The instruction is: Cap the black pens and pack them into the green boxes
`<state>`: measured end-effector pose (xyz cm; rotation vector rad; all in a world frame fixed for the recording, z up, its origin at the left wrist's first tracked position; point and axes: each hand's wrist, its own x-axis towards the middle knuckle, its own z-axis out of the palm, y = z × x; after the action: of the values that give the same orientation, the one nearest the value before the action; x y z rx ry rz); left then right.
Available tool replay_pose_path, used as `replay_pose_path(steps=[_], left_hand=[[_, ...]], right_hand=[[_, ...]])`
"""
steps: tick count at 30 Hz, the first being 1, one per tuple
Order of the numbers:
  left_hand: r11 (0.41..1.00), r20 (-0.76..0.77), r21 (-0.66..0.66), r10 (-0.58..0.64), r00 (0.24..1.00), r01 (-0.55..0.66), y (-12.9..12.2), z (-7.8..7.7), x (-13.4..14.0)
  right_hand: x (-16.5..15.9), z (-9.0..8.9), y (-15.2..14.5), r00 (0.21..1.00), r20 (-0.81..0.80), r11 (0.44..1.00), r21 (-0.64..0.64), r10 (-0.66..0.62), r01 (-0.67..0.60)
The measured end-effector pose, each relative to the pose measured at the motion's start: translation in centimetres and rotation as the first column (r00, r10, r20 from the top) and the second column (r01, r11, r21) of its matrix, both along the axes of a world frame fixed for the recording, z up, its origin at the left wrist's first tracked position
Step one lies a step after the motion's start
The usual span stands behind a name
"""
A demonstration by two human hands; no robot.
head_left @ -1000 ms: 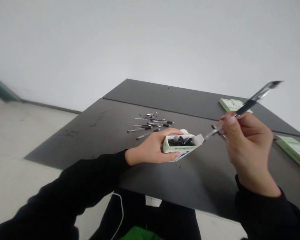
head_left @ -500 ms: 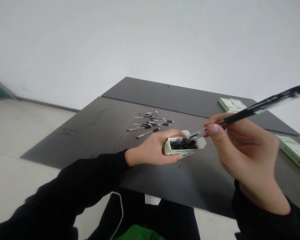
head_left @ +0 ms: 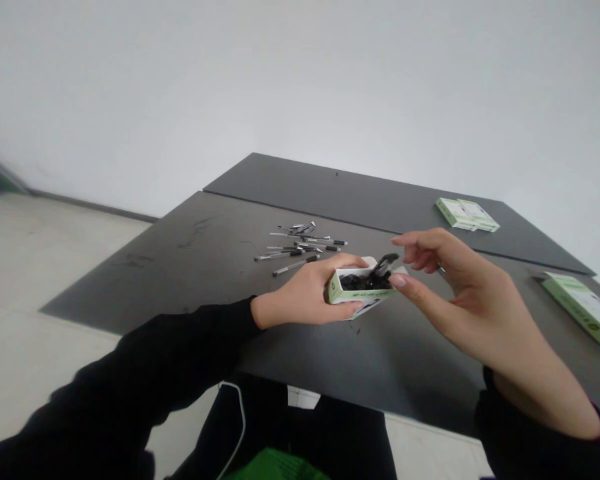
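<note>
My left hand (head_left: 307,292) is wrapped round a small green and white pen box (head_left: 367,298), holding it tilted above the table with its open end up. Dark pen ends crowd the inside of the box. One pen (head_left: 384,265) sticks out higher than the others at the box's right side. Just right of that opening is my right hand (head_left: 463,290), thumb and fingers apart with nothing between them; the thumb tip is close to the box's edge. To the left, beyond my left hand, several black and clear pens (head_left: 300,247) lie in a loose pile.
Green and white boxes (head_left: 467,215) lie at the back right of the dark table (head_left: 280,180). Another such box (head_left: 583,310) rests at the right edge. A white cable (head_left: 243,413) hangs in front of the table near my lap.
The pen that my right hand was holding now stands down in the box, and the hand's fingers have opened away from it. My left hand still holds the box in nearly the same place.
</note>
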<state>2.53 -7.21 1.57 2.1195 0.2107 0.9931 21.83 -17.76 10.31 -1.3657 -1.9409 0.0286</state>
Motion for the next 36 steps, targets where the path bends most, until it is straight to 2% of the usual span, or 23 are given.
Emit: replay_pose_path(steps=[2,7,12,15,17,19,21,22,23,24,25,26,29,32,34,36], left_hand=[[1.000,-0.004,-0.014,-0.001,1.000,0.001,0.0,0.0,0.0],[0.999,0.009,-0.033,0.013,1.000,-0.013,0.0,0.1,0.1],[0.997,-0.005,-0.075,0.011,1.000,-0.011,-0.2,0.0,0.3],[0.999,0.025,-0.054,0.010,1.000,-0.009,-0.2,0.0,0.3],[0.999,0.016,-0.036,0.011,1.000,-0.010,-0.2,0.1,0.2],[0.999,-0.018,-0.032,0.011,1.000,-0.011,-0.1,0.1,0.0],[1.000,-0.046,-0.026,0.003,0.999,-0.004,-0.1,0.2,-0.2],[1.000,-0.051,-0.022,0.000,0.999,-0.001,-0.1,0.2,-0.3],[1.000,-0.060,-0.020,-0.004,0.998,0.003,-0.1,0.2,-0.3],[1.000,-0.066,-0.020,-0.004,0.998,0.003,-0.1,0.2,-0.4],[1.000,-0.067,-0.019,-0.002,0.998,0.001,-0.1,0.2,-0.4],[1.000,-0.066,-0.018,0.000,0.998,-0.001,0.0,0.2,-0.4],[1.000,-0.059,-0.018,0.002,0.998,-0.003,0.1,0.1,-0.4],[1.000,-0.049,-0.030,0.005,0.999,-0.007,0.3,-0.1,-0.3],[0.999,-0.042,-0.036,0.007,0.999,-0.009,0.3,-0.2,-0.3],[0.999,-0.048,-0.034,0.012,0.999,-0.014,0.3,-0.2,-0.3]], right_hand=[[-0.1,0.0,-0.2,1.000,0.021,1.000,0.013,0.015,-0.015],[-0.4,-0.4,-0.1,0.975,0.195,0.994,-0.025,0.105,-0.102],[-1.3,-0.5,-0.5,0.978,0.198,0.996,0.048,0.069,-0.080],[-2.1,-0.5,-1.2,0.967,0.245,0.995,0.045,0.072,-0.085],[-1.8,-0.6,-1.5,0.975,0.212,0.996,0.048,0.069,-0.081],[0.0,-0.6,-1.3,0.994,0.113,0.995,0.097,-0.001,-0.010],[3.7,-1.1,-0.5,0.987,0.016,0.979,0.133,-0.159,0.156],[6.2,-1.6,0.2,0.965,0.005,0.960,0.107,-0.261,0.259],[9.0,-2.3,0.9,0.926,0.026,0.926,0.035,-0.377,0.376],[11.8,-3.1,1.7,0.869,0.027,0.869,-0.036,-0.493,0.494],[14.5,-4.1,2.5,0.796,0.039,0.790,-0.098,-0.605,0.605],[16.8,-5.2,3.2,0.746,0.069,0.726,-0.187,-0.663,0.662],[20.9,-8.5,4.6,0.755,0.139,0.699,-0.301,-0.641,0.648],[21.0,-10.8,5.1,0.780,0.182,0.700,-0.354,-0.599,0.621],[20.1,-11.3,5.2,0.790,0.185,0.705,-0.367,-0.584,0.607],[18.7,-10.7,5.0,0.806,0.156,0.729,-0.355,-0.571,0.586]])
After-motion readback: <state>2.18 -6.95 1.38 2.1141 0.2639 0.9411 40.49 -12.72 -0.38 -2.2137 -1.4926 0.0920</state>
